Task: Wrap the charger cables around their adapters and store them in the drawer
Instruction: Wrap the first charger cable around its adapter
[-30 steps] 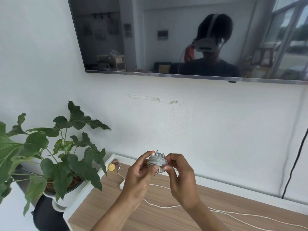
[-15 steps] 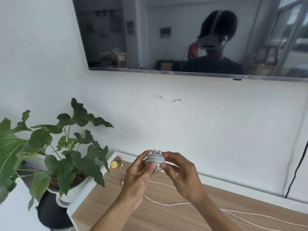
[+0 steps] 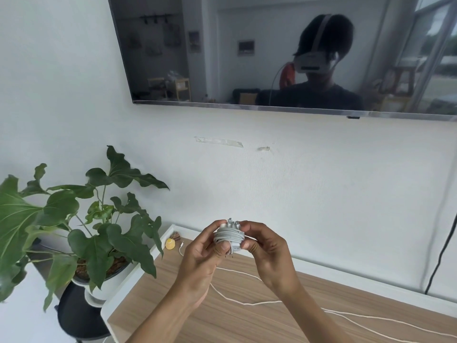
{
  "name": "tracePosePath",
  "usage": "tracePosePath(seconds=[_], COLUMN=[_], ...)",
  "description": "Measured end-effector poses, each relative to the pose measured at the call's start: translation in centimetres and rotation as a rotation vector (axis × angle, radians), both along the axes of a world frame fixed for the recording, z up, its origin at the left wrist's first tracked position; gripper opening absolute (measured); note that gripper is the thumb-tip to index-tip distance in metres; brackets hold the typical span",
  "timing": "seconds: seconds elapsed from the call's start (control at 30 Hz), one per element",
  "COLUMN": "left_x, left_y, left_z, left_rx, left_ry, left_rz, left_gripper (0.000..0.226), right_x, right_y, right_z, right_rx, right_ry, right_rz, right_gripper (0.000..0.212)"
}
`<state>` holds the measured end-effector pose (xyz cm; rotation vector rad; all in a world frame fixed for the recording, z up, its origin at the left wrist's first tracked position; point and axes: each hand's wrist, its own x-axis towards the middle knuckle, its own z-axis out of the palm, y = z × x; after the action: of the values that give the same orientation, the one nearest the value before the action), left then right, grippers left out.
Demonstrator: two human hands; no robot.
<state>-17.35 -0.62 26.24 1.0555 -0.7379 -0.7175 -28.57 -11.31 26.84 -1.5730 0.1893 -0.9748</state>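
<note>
Gripping one wound adapter (image 3: 228,235), left hand (image 3: 200,259) and right hand (image 3: 268,253) curl fingers round it; a loose cable (image 3: 247,303) on the desk (image 3: 247,328) awaits wrapping and storing.

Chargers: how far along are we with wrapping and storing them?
Done: one adapter looks almost fully wound with its grey cable. In hand: left hand and right hand grip that bundle. Remaining: a loose white cable lies on the wooden top; no drawer in view.
</note>
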Motion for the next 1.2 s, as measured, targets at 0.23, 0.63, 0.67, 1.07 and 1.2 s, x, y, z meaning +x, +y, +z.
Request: tracePosePath(seconds=[0.23,0.63,0.67,1.07,1.2], left_x=[0.4,0.4,0.4,0.7,1.8], left_y=[0.2,0.2,0.2,0.6,0.7], left_z=[0.3,-0.2,-0.2,-0.9,-2.5], left_rx=[-0.013,-0.014,-0.021,0.063,0.171], left_ry=[-0.005,0.050,0.080,-0.058,-0.235], left_rz=[-0.007,-0.020,-0.031,-0.117,-0.149], left_gripper=[0.081,0.086,0.086,0.071,0.064], right_x=[0.7,0.8,0.7,-1.2,-1.8], right_y=[0.9,1.9,1.9,0.1,-0.9], right_z=[0.1,-1.0,-1.0,-2.0,-3.5], right_rx=[-0.050,-0.207,-0.180,-0.041,-0.022], right_ry=[-0.031,-0.008,-0.007,0.191,0.276], right_rz=[-0.092,-0.286,-0.240,0.025,-0.012], right_gripper=[0.031,0.019,0.017,0.051,0.048])
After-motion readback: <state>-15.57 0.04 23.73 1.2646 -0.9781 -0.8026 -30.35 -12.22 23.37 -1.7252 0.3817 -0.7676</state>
